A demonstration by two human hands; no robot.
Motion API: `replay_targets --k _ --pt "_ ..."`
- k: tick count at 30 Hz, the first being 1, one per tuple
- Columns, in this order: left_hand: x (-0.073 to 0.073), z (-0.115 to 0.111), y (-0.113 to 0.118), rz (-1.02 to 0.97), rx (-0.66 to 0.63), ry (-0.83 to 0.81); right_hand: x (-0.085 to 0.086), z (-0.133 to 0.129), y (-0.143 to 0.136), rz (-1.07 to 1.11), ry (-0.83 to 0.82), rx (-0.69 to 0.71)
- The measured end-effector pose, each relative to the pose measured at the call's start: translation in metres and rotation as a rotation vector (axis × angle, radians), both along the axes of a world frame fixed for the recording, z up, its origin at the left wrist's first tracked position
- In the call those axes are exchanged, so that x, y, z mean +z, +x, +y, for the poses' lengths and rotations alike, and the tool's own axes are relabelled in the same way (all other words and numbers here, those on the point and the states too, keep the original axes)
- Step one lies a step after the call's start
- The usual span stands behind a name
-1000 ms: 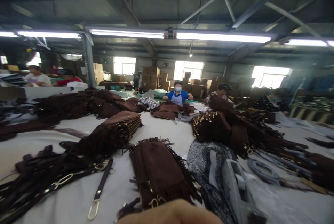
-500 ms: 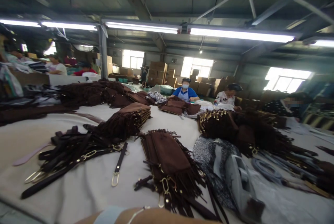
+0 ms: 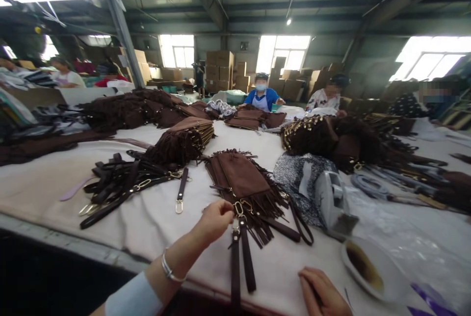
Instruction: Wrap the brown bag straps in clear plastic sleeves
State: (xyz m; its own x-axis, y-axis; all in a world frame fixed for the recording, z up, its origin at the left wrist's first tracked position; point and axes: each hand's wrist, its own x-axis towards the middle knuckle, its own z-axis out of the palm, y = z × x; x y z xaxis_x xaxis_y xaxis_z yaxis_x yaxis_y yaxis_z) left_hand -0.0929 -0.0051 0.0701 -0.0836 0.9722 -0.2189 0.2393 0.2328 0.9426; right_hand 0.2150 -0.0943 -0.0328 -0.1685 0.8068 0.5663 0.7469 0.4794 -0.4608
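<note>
My left hand reaches in from the bottom left, thumb and fingers pinched at a gold clasp by the front of a small stack of brown fringed pouches. Two dark brown wrist straps hang from gold hardware there toward the table edge. My right hand lies low at the table edge, fingers loosely bent and thumb a little apart, with nothing visible in it. A single short strap with a gold clasp lies left of the stack, beside a heap of dark straps.
A tape dispenser stands on a speckled grey cloth. A white dish with brown liquid sits near my right hand. More fringed pouches and piles lie farther back. Co-workers sit across the table.
The view has tipped downward. My left forearm, earlier along the bottom edge, now extends to the clasp with the hand visible. My right hand and the dish have come into view.
</note>
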Motion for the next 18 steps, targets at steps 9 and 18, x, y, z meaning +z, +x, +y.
replay_targets --k 9,18 --pt "-0.034 -0.026 0.046 -0.078 -0.144 -0.271 0.030 0.001 -0.103 -0.240 -0.335 0.101" --pt "-0.032 -0.020 0.032 -0.498 -0.039 -0.394 0.053 0.015 -0.081 0.825 -1.027 0.302"
